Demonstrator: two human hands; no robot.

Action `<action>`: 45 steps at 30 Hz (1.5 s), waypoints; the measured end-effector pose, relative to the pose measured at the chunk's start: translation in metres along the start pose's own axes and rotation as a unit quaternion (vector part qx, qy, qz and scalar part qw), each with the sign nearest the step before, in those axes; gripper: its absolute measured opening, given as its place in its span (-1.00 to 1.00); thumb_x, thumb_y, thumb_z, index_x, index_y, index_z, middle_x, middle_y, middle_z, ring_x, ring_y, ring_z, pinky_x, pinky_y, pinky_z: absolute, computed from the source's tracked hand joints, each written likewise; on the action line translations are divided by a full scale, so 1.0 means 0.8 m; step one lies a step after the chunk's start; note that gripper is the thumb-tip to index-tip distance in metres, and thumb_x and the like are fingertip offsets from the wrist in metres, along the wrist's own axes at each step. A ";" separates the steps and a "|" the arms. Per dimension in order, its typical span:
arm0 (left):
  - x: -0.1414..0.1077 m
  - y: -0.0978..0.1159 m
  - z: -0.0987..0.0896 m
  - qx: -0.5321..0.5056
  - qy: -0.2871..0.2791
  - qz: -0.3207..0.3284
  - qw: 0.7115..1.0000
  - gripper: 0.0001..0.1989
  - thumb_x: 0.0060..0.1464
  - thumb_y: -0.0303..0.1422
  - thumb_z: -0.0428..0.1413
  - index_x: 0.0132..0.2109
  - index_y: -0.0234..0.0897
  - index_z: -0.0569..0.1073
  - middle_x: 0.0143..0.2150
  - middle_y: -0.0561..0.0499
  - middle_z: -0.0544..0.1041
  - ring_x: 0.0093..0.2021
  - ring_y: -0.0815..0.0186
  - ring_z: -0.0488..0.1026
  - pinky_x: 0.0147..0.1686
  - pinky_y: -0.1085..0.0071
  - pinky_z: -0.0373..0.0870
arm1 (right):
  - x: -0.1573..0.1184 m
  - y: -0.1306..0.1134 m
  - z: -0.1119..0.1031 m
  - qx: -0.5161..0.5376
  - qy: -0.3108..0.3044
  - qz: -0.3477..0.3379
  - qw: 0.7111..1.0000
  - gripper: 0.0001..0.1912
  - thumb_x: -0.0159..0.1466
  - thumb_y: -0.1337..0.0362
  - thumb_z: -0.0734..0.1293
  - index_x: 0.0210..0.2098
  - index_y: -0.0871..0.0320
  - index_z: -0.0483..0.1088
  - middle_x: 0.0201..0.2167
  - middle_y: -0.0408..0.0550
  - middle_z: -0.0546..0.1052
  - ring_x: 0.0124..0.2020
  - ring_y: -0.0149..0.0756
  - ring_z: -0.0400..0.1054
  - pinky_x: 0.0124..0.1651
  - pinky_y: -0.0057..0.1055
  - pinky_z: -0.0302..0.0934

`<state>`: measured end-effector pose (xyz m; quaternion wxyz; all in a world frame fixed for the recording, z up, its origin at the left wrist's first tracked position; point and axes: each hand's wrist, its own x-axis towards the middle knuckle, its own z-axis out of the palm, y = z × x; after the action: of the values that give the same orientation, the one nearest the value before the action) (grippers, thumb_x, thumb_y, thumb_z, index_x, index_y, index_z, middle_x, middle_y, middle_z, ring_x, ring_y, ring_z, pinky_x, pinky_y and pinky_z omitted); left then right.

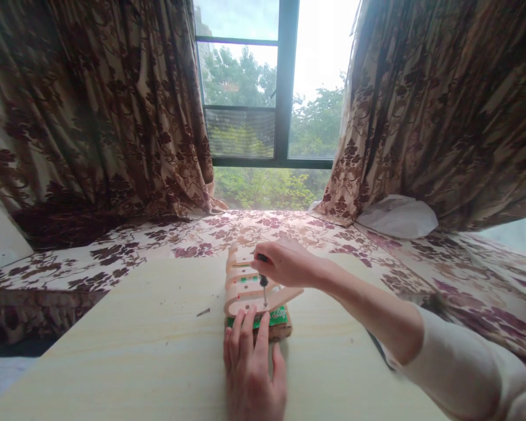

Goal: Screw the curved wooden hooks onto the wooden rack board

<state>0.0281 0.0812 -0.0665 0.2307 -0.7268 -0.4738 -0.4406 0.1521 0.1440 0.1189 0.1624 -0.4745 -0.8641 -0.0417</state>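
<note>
My right hand [278,263] is closed around the dark handle of a screwdriver [263,282]. The shaft points straight down, its tip at a small spot on a pale wooden piece [239,305] with rounded ends and several slats. Beneath that piece lies a cardboard box [283,330] with a green label. My left hand [254,368] comes in from the bottom, fingers stretched out, fingertips resting against the near edge of the wood and the box. Dark round spots, perhaps screws or holes, show along the slats. My right hand hides part of the far end.
A small dark sliver, possibly a screw [203,312], lies left of the box on the pale wooden tabletop [127,345]. Behind it spreads a flowered cloth [267,222] under a window. Patterned curtains [158,117] hang on both sides. A white bag-like item [398,216] sits back right.
</note>
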 end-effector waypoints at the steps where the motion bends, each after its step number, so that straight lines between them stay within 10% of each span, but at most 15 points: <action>1: 0.000 -0.001 0.000 0.001 0.002 0.003 1.000 -0.51 0.01 -0.54 0.06 0.13 -0.33 0.30 0.20 -0.20 0.28 0.27 0.06 0.10 0.22 0.11 0.03 | 0.000 -0.001 0.001 -0.014 0.006 0.010 1.000 -0.73 0.29 0.19 0.17 -0.36 0.17 0.45 -0.47 -0.07 0.50 -0.48 -0.41 0.25 -0.47 -0.47 -0.11; 10: 0.001 0.003 -0.002 -0.003 0.004 -0.005 1.000 -0.50 0.01 -0.55 0.07 0.14 -0.34 0.30 0.20 -0.21 0.27 0.27 0.05 0.09 0.21 0.09 0.05 | -0.012 0.001 -0.019 0.004 -0.044 -0.132 0.990 -0.78 0.30 0.25 0.16 -0.28 0.14 0.43 -0.40 -0.09 0.51 -0.45 -0.45 0.23 -0.43 -0.49 -0.09; 20: 0.002 0.003 -0.005 -0.006 -0.007 -0.005 1.000 -0.50 0.02 -0.54 0.06 0.15 -0.35 0.28 0.21 -0.21 0.25 0.28 0.05 0.08 0.21 0.08 0.04 | -0.006 -0.002 -0.005 -0.066 -0.019 0.013 0.998 -0.68 0.34 0.18 0.10 -0.31 0.19 0.41 -0.43 0.02 0.52 -0.47 -0.37 0.28 -0.47 -0.44 -0.14; 29: -0.001 0.004 -0.005 -0.014 -0.005 -0.015 1.000 -0.51 0.02 -0.54 0.06 0.14 -0.32 0.29 0.20 -0.19 0.27 0.28 0.07 0.09 0.22 0.09 0.04 | -0.015 0.000 -0.018 0.005 -0.048 -0.058 0.997 -0.80 0.31 0.25 0.14 -0.29 0.13 0.37 -0.42 -0.10 0.52 -0.45 -0.42 0.26 -0.42 -0.49 -0.07; 37: 0.003 0.004 -0.007 -0.016 -0.016 -0.012 1.000 -0.50 0.02 -0.52 0.06 0.15 -0.32 0.28 0.22 -0.19 0.26 0.29 0.07 0.08 0.23 0.09 0.01 | -0.007 0.006 0.012 -0.019 0.013 0.023 0.999 -0.74 0.32 0.15 0.13 -0.26 0.17 0.35 -0.42 -0.03 0.51 -0.44 -0.37 0.27 -0.45 -0.46 -0.10; 45: 0.001 0.002 -0.004 -0.015 -0.002 -0.004 1.000 -0.51 0.00 -0.53 0.07 0.13 -0.35 0.30 0.20 -0.23 0.28 0.29 0.05 0.09 0.23 0.09 0.01 | -0.012 -0.001 -0.029 -0.021 -0.055 -0.079 0.995 -0.82 0.28 0.27 0.17 -0.27 0.13 0.39 -0.43 -0.09 0.51 -0.49 -0.42 0.23 -0.46 -0.47 -0.13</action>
<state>0.0285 0.0783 -0.0637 0.2172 -0.7293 -0.4700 -0.4472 0.1618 0.1301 0.1377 0.1012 -0.4092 -0.9056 -0.0466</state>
